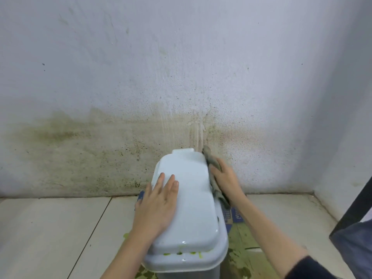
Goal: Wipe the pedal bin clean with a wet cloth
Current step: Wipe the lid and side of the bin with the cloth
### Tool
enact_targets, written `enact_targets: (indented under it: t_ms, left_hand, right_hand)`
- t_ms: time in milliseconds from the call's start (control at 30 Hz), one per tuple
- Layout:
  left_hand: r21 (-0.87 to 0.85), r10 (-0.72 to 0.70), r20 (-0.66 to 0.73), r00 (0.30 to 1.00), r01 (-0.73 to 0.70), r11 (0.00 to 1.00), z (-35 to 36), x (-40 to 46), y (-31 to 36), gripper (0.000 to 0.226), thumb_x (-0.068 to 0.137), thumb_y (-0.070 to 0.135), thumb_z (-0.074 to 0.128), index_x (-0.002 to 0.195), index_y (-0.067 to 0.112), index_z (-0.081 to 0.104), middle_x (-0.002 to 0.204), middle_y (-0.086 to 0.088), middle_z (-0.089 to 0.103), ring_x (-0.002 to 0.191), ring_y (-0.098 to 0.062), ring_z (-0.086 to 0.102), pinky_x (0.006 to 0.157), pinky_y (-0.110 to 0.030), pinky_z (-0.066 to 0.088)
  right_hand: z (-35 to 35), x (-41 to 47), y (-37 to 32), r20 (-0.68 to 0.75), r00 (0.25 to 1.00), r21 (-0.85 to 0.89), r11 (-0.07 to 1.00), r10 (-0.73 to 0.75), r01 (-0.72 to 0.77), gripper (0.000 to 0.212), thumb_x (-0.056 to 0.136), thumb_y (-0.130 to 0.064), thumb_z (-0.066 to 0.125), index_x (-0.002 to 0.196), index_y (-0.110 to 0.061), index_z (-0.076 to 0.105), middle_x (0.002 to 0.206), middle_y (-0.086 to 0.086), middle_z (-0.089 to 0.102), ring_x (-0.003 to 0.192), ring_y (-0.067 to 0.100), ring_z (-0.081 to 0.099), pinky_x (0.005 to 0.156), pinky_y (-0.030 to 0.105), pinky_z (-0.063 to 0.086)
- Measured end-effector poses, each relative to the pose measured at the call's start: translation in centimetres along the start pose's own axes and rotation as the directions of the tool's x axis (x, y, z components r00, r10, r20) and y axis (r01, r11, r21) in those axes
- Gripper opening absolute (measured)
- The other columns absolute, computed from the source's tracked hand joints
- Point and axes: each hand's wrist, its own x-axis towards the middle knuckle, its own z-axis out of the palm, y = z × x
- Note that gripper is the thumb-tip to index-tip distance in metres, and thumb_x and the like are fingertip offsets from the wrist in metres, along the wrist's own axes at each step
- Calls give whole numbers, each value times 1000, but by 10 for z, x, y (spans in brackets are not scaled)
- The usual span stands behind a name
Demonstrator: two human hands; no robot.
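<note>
pale floor tiles [50, 228] at far left, meeting a stained, mould-speckled wall [100, 154] behind. left hand [159, 200] laid flat on the near-left part of the lid [193, 210], fingers straight and slightly spread, palm pressing down, gripping nothing. pedal bin [187, 260] standing centre frame close to the wall, white lid closed and glossy with wet patches, green smears [181, 253] along the front rim, grey body just visible beneath. under the bin, a worn printed mat [241, 256] with green blotches, spreading to the right. grey cloth [214, 178] draped against the lid's right edge, bunched near the back corner and trailing forward. right hand [225, 180] on the cloth at that right side, fingers curled around it, pressing it to the lid's edge. dark sleeve [310, 268] at the right forearm. dark slanted post [354, 208] and grey fabric [356, 248] at far right, beside the corner of the room.
</note>
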Motion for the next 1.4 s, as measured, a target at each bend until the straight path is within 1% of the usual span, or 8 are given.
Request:
enact_targets:
  t_ms: [233, 433, 633, 767, 867, 1033, 1133, 1400]
  left_hand:
    - [-65, 14, -60, 998, -18, 998, -26, -4, -44, 46, 94, 58, 24, 140, 56, 21, 154, 30, 5, 144, 0, 9, 117, -34, 16]
    - [-70, 41, -53, 998, -45, 997, -28, -2, -42, 44, 95, 56, 27, 139, 55, 25, 153, 29, 7, 144, 1, 10, 116, -31, 14]
    - [-88, 37, -67, 997, -43, 995, -30, -2, -48, 43, 95, 54, 27, 139, 55, 25, 154, 29, 7, 144, 1, 10, 115, -29, 14]
    - [-75, 37, -62, 997, -41, 996, -28, -3, -46, 44, 95, 55, 24, 139, 57, 21, 154, 29, 5, 145, -3, 9, 117, -31, 13]
    - [-76, 29, -55, 998, -33, 997, -28, -1, -45, 44, 96, 55, 23, 140, 56, 21, 154, 28, 4, 145, -3, 8, 117, -32, 12]
    - [-90, 38, -54, 998, -42, 995, -26, -2, -41, 44, 95, 56, 23, 139, 56, 22, 154, 30, 5, 144, -2, 9, 115, -33, 16]
    - [-104, 45, -56, 997, -51, 993, -23, -1, -38, 44, 95, 56, 25, 139, 56, 23, 153, 31, 5, 144, -2, 10, 114, -34, 17]
    - [-119, 20, -84, 996, -30, 992, -29, -2, -49, 43, 95, 56, 25, 138, 56, 26, 153, 31, 8, 143, -1, 16, 112, -34, 21]
  right_hand:
    - [27, -100, -7, 9, 985, 1, 985, -171, 171, 31, 98, -22, 44, 124, -37, 46, 112, -28, 48, 109, -1, 41, 84, -4, 26]
    - [55, 24, -20, 54, 997, -130, 989, -60, 66, 39, 96, -29, 39, 135, -31, 39, 113, -1, 52, 120, 23, 30, 101, 35, 28]
    - [67, 96, -22, 115, 993, -152, 987, -27, 44, 37, 96, -34, 45, 129, -17, 47, 124, 6, 58, 127, 30, 39, 105, 37, 28]
    - [52, 92, -21, 184, 978, 43, 994, -102, 96, 30, 97, -22, 49, 124, -11, 52, 109, 1, 58, 106, 17, 54, 80, 21, 41]
    - [46, 101, -23, 301, 952, 7, 999, -44, 44, 31, 96, -30, 49, 124, -16, 52, 114, 0, 59, 107, 18, 56, 91, 30, 45]
    - [54, 81, -19, -12, 998, 55, 996, -65, 66, 14, 95, -25, 49, 99, -16, 60, 96, 0, 62, 93, 17, 53, 72, 26, 38]
    - [49, 51, -9, -172, 985, 185, 982, -10, 42, 17, 95, -26, 50, 102, -13, 59, 99, 0, 63, 100, 20, 55, 78, 28, 42]
    - [48, -31, -7, -192, 950, -47, 969, -248, 243, 12, 92, -23, 55, 102, -18, 60, 84, -5, 59, 89, 18, 51, 65, 19, 33]
